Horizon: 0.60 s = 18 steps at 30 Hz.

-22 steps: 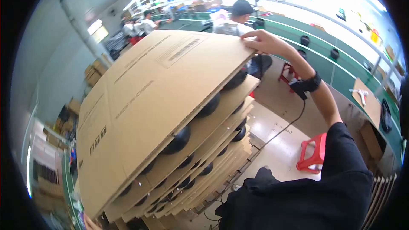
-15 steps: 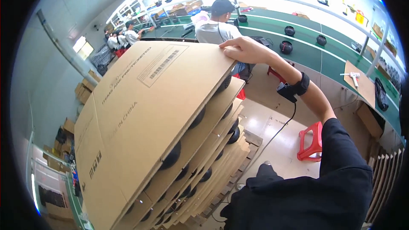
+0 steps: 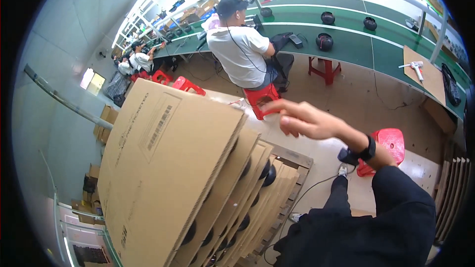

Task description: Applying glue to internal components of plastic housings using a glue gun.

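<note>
A tall stack of brown cardboard sheets [image 3: 168,168] fills the left and centre, with black round parts [image 3: 267,173] showing between the layers along its right edge. The stack rests on a wooden pallet [image 3: 293,156]. My right hand [image 3: 304,120] hovers just past the top sheet's upper right corner, fingers loosely apart, holding nothing and clear of the cardboard. A black band [image 3: 368,147] sits on that wrist, and the dark sleeve runs down to the lower right. My left hand is out of sight.
A person in a white shirt [image 3: 240,52] sits on a red stool [image 3: 260,96] at a long green workbench [image 3: 346,39] carrying black round parts. Another red stool [image 3: 391,143] stands right of my arm. A cable trails on the floor. More people work at the far left.
My right hand was gripping the top sheet's far edge; now it has let go and hangs free beside the corner. The view has tilted, showing more floor and workbench.
</note>
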Each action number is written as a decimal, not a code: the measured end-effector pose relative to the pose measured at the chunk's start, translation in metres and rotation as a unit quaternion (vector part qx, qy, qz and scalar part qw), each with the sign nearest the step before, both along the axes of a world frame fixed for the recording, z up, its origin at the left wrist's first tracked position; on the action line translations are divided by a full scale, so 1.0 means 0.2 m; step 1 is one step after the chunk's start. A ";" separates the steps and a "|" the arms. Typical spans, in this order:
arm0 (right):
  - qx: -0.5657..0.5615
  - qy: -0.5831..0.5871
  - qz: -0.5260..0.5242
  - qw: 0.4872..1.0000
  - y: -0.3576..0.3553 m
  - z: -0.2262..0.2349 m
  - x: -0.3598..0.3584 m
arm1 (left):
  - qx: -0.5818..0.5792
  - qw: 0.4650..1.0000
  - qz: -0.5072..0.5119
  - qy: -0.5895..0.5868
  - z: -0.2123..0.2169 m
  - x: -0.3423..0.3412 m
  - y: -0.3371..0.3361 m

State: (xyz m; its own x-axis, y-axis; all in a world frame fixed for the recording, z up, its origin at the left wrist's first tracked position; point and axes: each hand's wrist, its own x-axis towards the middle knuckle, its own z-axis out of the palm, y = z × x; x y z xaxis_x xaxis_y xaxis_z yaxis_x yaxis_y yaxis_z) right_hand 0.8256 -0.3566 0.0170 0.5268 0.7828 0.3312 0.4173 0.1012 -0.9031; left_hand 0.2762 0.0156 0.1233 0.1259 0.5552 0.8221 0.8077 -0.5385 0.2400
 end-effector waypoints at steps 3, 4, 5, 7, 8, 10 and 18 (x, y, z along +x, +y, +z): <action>-0.115 -0.025 0.026 0.993 -0.17 -0.54 0.14 | 0.007 0.978 -0.159 0.135 0.03 0.55 -0.34; -0.177 -0.082 0.019 0.981 -0.25 -0.77 0.18 | 0.002 0.959 -0.219 0.179 0.04 0.75 -0.45; -0.307 -0.051 0.021 0.950 -0.38 -0.99 0.20 | 0.019 0.943 -0.244 0.224 0.04 0.94 -0.53; -0.445 -0.086 -0.012 0.891 -0.65 -1.44 0.21 | -0.028 0.918 -0.281 0.277 0.05 1.29 -0.68; -0.497 -0.051 -0.027 0.866 -0.81 -1.64 0.19 | -0.072 0.901 -0.326 0.278 0.05 1.46 -0.71; -0.547 0.050 -0.072 0.833 -1.16 -1.98 0.14 | -0.112 0.905 -0.274 0.305 0.01 1.70 -0.79; -0.399 0.552 -0.326 0.655 -2.32 -2.55 -0.02 | -0.212 0.908 -0.166 0.321 -0.03 1.99 -1.02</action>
State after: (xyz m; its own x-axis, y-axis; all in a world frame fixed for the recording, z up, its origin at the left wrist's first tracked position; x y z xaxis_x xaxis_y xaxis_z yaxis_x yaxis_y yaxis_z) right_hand 0.8217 -0.8210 -0.4925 0.4080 -0.0363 -0.9122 -0.8163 -0.4621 -0.3467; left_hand 0.6742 -0.1889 0.1168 0.7220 0.6488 0.2404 0.6646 -0.7469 0.0199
